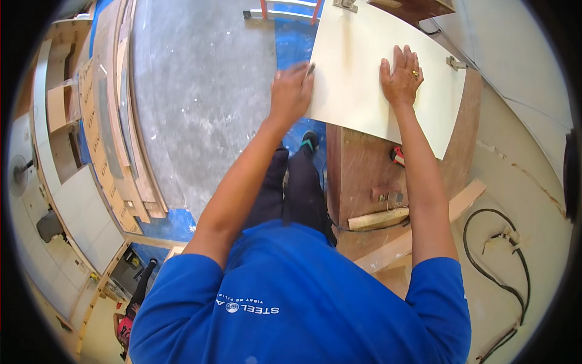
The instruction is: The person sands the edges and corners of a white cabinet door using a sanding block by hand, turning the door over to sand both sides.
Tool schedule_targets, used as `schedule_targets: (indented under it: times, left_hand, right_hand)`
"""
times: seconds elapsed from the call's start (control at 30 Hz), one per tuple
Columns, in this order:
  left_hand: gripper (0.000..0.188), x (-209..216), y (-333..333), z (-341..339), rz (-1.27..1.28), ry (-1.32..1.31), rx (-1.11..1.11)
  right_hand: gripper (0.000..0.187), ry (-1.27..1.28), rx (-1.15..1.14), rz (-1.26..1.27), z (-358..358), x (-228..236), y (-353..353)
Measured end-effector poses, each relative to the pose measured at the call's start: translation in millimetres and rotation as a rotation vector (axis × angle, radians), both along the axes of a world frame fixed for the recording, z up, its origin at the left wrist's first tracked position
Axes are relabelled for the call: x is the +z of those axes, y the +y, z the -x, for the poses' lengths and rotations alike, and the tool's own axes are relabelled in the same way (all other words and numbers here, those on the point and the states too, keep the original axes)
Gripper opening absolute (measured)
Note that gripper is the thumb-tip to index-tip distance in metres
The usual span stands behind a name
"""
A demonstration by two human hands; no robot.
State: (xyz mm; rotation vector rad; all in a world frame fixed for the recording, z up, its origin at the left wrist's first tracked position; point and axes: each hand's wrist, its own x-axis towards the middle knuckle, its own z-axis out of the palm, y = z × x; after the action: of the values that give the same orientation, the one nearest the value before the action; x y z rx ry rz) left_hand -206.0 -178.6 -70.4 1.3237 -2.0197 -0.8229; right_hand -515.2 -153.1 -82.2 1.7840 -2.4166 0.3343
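Observation:
A white cabinet door (357, 73) with metal hinges (456, 63) lies across a brown wooden cabinet (357, 158), its left part overhanging. My right hand (401, 79) rests flat on the door's face, fingers stretched out. At the door's left edge, my left hand (292, 94) is closed, slightly smeared by motion. A small dark tip shows at its fingers; I cannot make out what it is. A red and black tape measure (397, 156) sits on the cabinet beside my right forearm.
Wooden strips (388, 217) lie on and beside the cabinet. A black cable (526, 285) loops at the right. Long boards (124, 121) are stacked to the left, next to a large grey sheet (200, 91). Another person (124, 327) is at the lower left. A ladder (285, 13) shows at the top.

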Motion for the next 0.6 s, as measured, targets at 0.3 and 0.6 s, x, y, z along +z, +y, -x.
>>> schedule_targets:
  times: [0.3,0.6]
  left_hand:
    - [0.026,10.2,48.3,-20.4,0.012,-0.01,-0.011]
    - [0.034,9.4,-37.7,11.8,0.058,-0.13,-0.028]
  right_hand:
    - [0.061,-0.012,-0.017,-0.036,2.2,-3.1,9.4]
    - [0.061,-0.006,0.034,0.011,-5.3,-2.0,-0.1]
